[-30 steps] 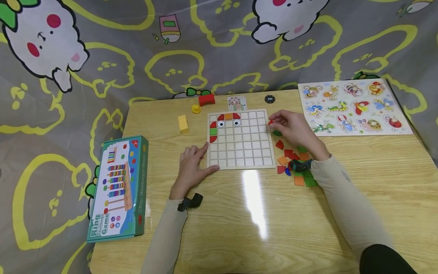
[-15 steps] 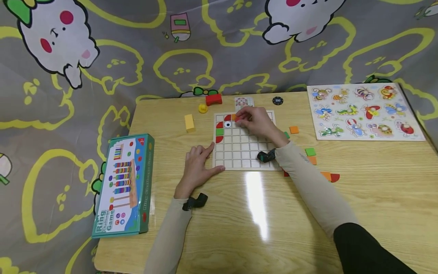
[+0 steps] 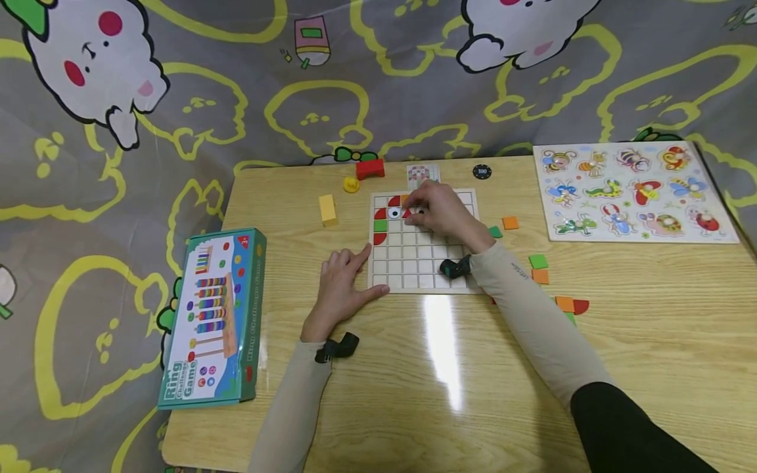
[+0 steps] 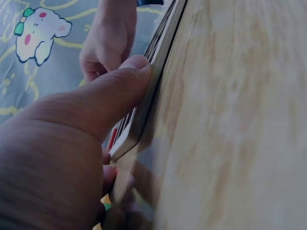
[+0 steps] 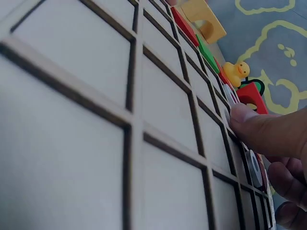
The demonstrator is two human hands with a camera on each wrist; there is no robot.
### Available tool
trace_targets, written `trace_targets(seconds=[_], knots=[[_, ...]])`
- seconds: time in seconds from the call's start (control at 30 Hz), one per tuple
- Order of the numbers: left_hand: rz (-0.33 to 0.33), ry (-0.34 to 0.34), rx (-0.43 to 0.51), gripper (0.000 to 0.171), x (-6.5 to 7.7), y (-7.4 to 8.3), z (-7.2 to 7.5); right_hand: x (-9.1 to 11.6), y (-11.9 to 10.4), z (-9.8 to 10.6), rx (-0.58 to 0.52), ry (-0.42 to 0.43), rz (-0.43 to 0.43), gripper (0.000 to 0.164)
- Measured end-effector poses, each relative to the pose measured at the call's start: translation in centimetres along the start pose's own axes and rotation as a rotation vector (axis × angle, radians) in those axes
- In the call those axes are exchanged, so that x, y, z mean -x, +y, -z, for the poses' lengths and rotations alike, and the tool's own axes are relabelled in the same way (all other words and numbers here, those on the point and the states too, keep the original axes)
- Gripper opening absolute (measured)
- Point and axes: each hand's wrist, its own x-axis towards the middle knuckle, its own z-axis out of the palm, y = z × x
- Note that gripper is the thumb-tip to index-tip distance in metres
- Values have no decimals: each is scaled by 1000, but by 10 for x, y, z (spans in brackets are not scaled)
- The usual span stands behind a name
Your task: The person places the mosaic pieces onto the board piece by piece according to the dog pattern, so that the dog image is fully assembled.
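A pale wooden grid board lies on the table, with red, green and orange tiles along its top left. My right hand is over the board's upper rows, pinching a small red tile between the two eye tiles. In the right wrist view its thumb comes down at the grid and mostly hides the tile. One eye tile shows left of the fingers; the other is partly covered. My left hand rests at the board's lower left corner, index finger at the left edge, thumb at the front edge.
Loose tiles lie right of the board, partly behind the right forearm. Behind it are a picture card, a black chip, a red block and a duck. A game box lies left, an insect puzzle right.
My right hand has moved left from beside the board to its upper rows with the red tile, then lowered it slightly between the eyes. The left hand stays at the corner.
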Motion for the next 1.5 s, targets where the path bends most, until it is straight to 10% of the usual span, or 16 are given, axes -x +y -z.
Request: trace_targets(seconds=[0.5, 1.0, 1.5], knots=[[2, 0, -6, 94, 0, 0, -1, 10, 2, 9, -69, 25, -2, 23], [11, -2, -16, 94, 1, 0, -7, 131, 63, 89, 25, 70, -201, 24], [-10, 8, -18, 94, 1, 0, -7, 162, 42, 59, 16, 25, -272, 30]])
